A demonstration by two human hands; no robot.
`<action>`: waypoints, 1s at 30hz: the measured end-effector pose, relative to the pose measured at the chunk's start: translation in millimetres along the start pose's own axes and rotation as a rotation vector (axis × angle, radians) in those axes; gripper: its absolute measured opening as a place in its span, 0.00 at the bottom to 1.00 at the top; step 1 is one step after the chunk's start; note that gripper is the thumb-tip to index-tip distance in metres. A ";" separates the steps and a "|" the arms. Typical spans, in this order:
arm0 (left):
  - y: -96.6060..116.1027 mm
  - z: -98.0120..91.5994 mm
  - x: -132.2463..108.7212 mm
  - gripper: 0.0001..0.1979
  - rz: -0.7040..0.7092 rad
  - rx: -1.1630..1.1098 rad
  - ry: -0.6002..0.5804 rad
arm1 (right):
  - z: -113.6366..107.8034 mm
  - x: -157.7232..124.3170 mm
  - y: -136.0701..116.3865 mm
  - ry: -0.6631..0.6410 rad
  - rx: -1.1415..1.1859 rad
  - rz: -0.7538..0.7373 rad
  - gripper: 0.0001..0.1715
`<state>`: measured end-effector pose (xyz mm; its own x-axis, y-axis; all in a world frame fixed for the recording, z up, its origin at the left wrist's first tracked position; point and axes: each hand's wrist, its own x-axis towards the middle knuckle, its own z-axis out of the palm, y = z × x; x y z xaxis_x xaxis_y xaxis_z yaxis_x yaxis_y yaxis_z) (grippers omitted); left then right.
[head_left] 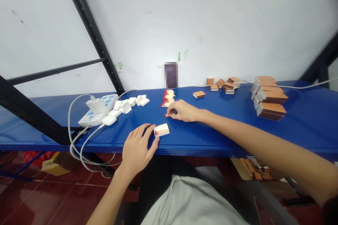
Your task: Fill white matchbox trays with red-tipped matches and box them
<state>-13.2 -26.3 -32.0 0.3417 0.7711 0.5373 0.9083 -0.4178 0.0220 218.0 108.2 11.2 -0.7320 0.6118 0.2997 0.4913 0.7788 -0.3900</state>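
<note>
My left hand [138, 146] rests on the blue tabletop, thumb and index finger bracing the left end of a small white matchbox tray [165, 127]. A few red-tipped matches [160, 132] lie inside that tray, along its near side. Just beyond it, my right hand [182, 110] is pinched on matches whose red heads [166, 115] poke out to the left of the fingertips; how many is hidden. Behind this hand lies a pile of loose matches [168, 97], heads mostly to the left.
White empty trays [131, 102] lie left, near a power strip [99, 110] with white cables. Brown matchbox sleeves [229, 85] and a single matchbox [199, 94] lie at the back right, with stacked matchboxes [270, 96] farther right. A blurred dark rectangle [171, 75] stands against the wall.
</note>
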 end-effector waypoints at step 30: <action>-0.7 1.0 -0.1 0.19 -0.005 -0.014 -0.008 | -1.0 -0.7 -5.7 0.048 0.211 0.066 0.05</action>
<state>-13.6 -25.6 -33.0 0.3396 0.7770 0.5300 0.9064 -0.4209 0.0364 216.2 103.5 14.1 -0.6754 0.6706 0.3068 0.4241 0.6936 -0.5822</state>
